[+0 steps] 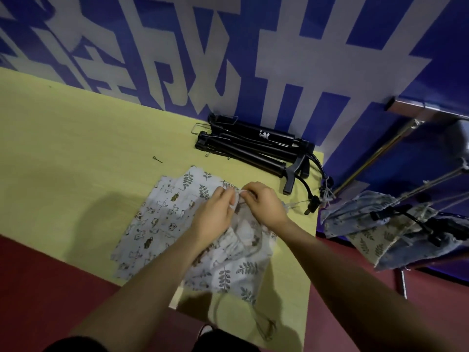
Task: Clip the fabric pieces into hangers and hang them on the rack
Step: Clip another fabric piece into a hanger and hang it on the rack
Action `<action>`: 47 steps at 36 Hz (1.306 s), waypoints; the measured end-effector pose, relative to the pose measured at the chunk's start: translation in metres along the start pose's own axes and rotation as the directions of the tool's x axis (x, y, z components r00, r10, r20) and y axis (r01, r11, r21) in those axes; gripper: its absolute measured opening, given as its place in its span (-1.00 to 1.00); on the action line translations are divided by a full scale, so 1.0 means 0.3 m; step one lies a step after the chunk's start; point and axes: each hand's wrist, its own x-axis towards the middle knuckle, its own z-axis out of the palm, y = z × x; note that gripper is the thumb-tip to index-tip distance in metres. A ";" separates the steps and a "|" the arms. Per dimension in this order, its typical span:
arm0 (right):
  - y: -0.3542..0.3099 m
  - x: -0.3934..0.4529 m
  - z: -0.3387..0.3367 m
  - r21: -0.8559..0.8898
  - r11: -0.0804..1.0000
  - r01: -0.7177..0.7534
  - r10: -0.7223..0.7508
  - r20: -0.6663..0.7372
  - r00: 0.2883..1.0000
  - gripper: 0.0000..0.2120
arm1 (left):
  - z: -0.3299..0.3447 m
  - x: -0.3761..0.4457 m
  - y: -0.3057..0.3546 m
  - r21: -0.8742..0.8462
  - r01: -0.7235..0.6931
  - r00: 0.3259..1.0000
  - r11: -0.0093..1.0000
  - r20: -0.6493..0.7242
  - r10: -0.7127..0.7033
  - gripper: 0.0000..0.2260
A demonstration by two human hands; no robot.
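Observation:
A pile of printed fabric pieces (157, 219) lies on the yellow table (76, 138), some with small animal prints and some with leaf prints. My left hand (215, 214) and my right hand (264, 201) meet above the pile and pinch the top edge of a bunched white fabric piece (243, 237) that is lifted off the others. A clip or hanger may sit between my fingers, but it is hidden. Black hangers (253, 146) lie stacked at the table's far right corner. The metal rack (406, 153) stands to the right with clipped fabric pieces (375, 229) hanging from it.
A blue wall with large white characters runs behind the table. A small pin (157, 159) and tiny metal bits lie on the table left of the hangers. Red floor shows at the table's near side and under the rack.

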 end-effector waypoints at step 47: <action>-0.084 0.586 0.390 0.227 0.662 -0.714 0.710 -0.493 0.502 -0.76 | -0.164 0.363 -0.481 -0.187 0.299 0.954 0.936 0.054 -0.294 -0.57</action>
